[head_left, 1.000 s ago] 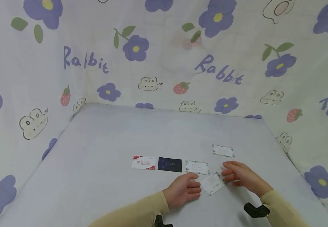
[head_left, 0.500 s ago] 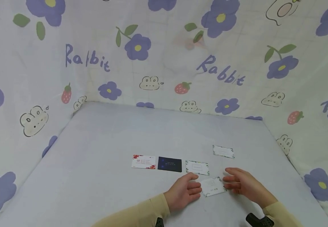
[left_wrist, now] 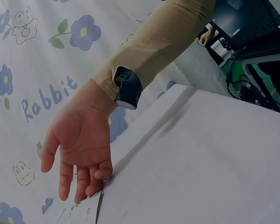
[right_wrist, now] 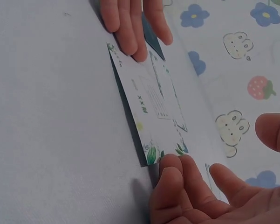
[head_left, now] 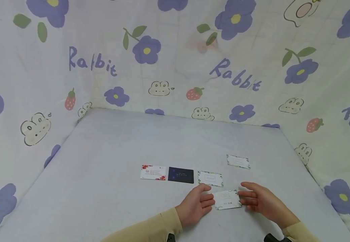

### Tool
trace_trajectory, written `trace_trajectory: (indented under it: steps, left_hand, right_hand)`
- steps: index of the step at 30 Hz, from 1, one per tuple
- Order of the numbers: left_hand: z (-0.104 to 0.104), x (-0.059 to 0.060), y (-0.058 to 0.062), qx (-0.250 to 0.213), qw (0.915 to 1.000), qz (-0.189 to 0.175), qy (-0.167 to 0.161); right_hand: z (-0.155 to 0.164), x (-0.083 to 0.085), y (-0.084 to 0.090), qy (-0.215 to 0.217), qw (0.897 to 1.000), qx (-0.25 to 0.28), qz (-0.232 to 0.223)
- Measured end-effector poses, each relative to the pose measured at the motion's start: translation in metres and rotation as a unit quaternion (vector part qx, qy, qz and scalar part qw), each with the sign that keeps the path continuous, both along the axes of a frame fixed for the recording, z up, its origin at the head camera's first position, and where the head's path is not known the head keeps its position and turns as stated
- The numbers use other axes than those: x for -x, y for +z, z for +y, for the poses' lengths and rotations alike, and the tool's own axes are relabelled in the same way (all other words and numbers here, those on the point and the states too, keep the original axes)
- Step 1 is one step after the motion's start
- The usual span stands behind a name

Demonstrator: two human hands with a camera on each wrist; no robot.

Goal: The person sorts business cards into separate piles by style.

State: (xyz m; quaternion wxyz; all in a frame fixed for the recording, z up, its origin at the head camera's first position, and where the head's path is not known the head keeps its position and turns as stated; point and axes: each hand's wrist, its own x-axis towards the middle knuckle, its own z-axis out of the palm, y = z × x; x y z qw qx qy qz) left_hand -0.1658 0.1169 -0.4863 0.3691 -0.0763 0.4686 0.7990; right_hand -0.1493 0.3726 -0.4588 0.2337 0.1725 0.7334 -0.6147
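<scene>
A white business card [head_left: 228, 200] printed with green leaves lies between my two hands at the front of the row. My left hand [head_left: 192, 205] is at its left end, palm facing the card, with relaxed fingertips touching that edge. On the opposite side, my right hand [head_left: 267, 204] has its fingertips against the card's right end, thumb held apart. In the right wrist view, a dark shadow runs along the card's long edge, and fingertips from both hands meet its short ends. The left wrist view shows my left palm and fingers with only a corner of the card below.
Behind the hands lie a red-and-white card [head_left: 153, 172], a dark blue card [head_left: 181, 175] and a leaf-bordered card [head_left: 210, 178] in a row. Another leaf-bordered card [head_left: 238, 161] sits farther back, to the right. Printed cloth [head_left: 175, 67] walls the white table on several sides.
The card between the hands has turned from a slant to nearly straight with the row. My right hand has moved toward the front of the table; the left has stayed almost still.
</scene>
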Motion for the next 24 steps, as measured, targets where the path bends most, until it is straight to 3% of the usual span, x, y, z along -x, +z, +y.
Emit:
trace_trajectory:
  steps: [18, 24]
  left_hand:
    - [0.000, -0.003, 0.001, 0.018, 0.9989, 0.043, 0.000]
    - [-0.003, 0.001, 0.006, 0.042, 0.9964, 0.072, -0.016]
  right_hand:
    - [-0.003, -0.017, -0.007, -0.023, 0.999, 0.014, 0.020]
    - [-0.001, -0.017, 0.001, -0.004, 0.999, 0.000, 0.039]
